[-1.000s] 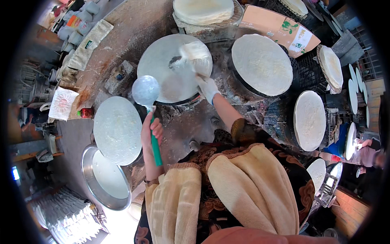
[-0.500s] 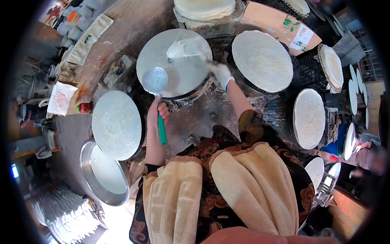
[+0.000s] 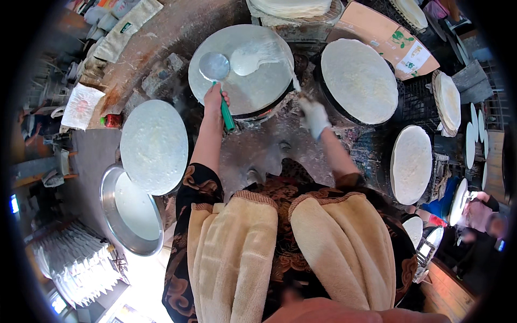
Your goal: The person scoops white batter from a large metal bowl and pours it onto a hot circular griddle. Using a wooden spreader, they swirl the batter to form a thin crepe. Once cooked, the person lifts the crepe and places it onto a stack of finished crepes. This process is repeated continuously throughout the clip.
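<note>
My left hand (image 3: 214, 101) is closed round the green handle of a ladle (image 3: 214, 66), its round bowl over a large round griddle (image 3: 242, 102) in front of me. A thick white batter puddle (image 3: 246, 62) lies beside the bowl, on a surface coated with a thin pale layer. Off the griddle's right edge, my right hand (image 3: 315, 117), in a white glove, has its fingers closed on a thin pale stick-like tool (image 3: 296, 82). Blur hides that tool's exact form. To the right, another round griddle carries a pale flatbread (image 3: 358, 81).
At left, a pale round sheet (image 3: 154, 148) covers another griddle, overlapping a metal basin (image 3: 105, 200) of white liquid. A red bottle (image 3: 111, 121) stands beyond. Flatbread stacks (image 3: 411, 164) and a cardboard box (image 3: 371, 27) are at right. Another person (image 3: 481, 210) is farther right.
My left hand has moved the ladle slightly forward across the griddle. My right hand has drawn back and right, off the griddle's edge. The whole view has shifted a little.
</note>
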Tool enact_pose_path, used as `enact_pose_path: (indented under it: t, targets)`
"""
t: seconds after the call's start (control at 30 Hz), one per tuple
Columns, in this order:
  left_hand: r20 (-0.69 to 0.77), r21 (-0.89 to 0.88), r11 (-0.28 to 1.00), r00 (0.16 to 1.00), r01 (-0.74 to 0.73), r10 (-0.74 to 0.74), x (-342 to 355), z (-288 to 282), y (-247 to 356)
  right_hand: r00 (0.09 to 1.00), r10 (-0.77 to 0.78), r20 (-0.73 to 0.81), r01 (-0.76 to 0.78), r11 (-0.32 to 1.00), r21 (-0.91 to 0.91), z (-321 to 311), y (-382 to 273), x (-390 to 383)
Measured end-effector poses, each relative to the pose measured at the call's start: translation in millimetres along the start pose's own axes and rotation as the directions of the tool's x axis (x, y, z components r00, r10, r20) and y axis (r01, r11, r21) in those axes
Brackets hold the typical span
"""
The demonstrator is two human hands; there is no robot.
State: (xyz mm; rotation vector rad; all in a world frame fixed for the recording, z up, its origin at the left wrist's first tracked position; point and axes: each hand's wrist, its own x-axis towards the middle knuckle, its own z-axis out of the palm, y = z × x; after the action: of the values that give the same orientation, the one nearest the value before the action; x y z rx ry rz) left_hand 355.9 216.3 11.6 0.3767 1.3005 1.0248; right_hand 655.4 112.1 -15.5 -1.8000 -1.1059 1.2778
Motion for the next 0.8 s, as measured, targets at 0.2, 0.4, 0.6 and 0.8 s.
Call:
enact_pose_path:
  t: [0.2,0.4,0.6,0.8]
  targets:
    - [-0.022,0.116,0.982,0.988,-0.151,0.155,-8.5,22.7,-14.3,0.943,0.214,0.253,-0.275,0.931,0.240,86.7,-53.6,-40.8]
    - [-0.038,0.023,0.991,0.990,-0.132,0.132,-8.3,42.5,-24.5,0.986,0.011,0.169,-0.059,0.956,0.286,64.7,-1.1,10.0]
    - [0.447,-0.642,0.679,0.893,0.357,-0.048,-6.5,-5.4,-7.9,0.934,0.057,0.352,-0.144,0.963,0.226,61.3,-69.4,-32.7]
    - [0.379,-0.292,0.943,0.924,0.162,-0.042,-59.8,0.5,28.3,0.931,-0.227,0.287,0.329,0.860,-0.389,55.1,-31.3,-19.3]
